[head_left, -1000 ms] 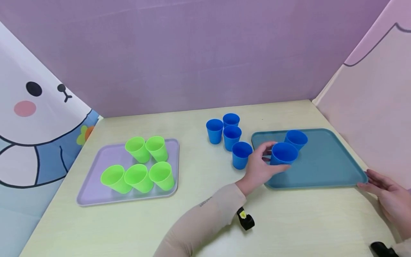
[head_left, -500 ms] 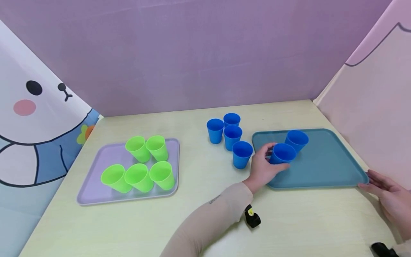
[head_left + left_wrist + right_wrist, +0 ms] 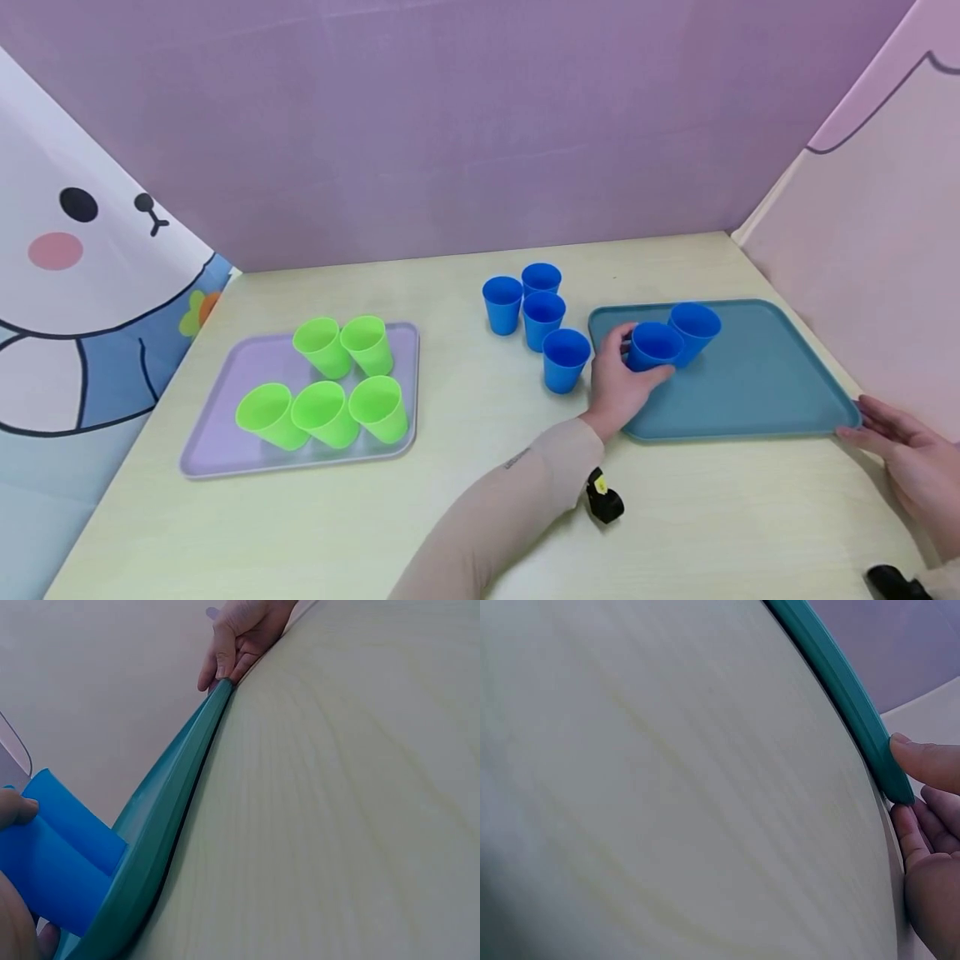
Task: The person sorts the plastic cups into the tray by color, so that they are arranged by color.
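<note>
In the head view my left hand [image 3: 619, 387] grips a blue cup [image 3: 654, 348] around its side. That cup stands upright at the left part of the teal tray [image 3: 772, 375], right against a second blue cup [image 3: 695, 332]. The left wrist view shows the base of the held blue cup [image 3: 64, 870] down at the tray, behind its rim. At the tray's near right corner my right hand [image 3: 903, 450] pinches the rim. From the right wrist, its thumb [image 3: 926, 761] lies on top of the tray rim [image 3: 847, 697] and the other fingers are below.
Several blue cups [image 3: 543, 317] stand on the table [image 3: 465, 500] just left of the teal tray. Farther left, a lilac tray [image 3: 225, 450] holds several green cups [image 3: 325, 417]. A purple wall [image 3: 465, 133] closes off the back, and printed panels flank both sides.
My left hand has carried the blue cup slightly away from me and to the left, lowering it onto the teal tray beside the other cup. The right hand has stayed at the tray corner.
</note>
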The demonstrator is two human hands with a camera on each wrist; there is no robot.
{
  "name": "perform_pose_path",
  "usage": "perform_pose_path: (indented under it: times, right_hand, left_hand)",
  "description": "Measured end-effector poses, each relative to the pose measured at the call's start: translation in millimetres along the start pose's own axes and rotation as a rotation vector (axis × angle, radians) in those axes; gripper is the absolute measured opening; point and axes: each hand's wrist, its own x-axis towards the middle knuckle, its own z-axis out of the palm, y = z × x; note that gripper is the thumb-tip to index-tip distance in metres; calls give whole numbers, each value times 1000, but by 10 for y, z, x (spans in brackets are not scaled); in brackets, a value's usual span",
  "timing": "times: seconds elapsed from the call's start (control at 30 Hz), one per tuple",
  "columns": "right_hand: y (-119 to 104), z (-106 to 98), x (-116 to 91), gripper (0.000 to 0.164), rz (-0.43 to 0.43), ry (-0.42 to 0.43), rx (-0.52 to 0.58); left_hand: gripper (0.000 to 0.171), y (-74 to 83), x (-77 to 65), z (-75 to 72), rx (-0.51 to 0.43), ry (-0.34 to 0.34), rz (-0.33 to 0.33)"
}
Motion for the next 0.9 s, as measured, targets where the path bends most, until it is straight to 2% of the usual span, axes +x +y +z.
perform_pose_path:
  times: [0.5,0.9]
  right_hand:
    - [43,-25,7,73,-14,2,-25]
    - [69,-36,12,73,-16,-22,-15]
  left_hand:
    - [63,-1,142,95,15,80,-45]
    - [64,49,209,114,44,86,-70]
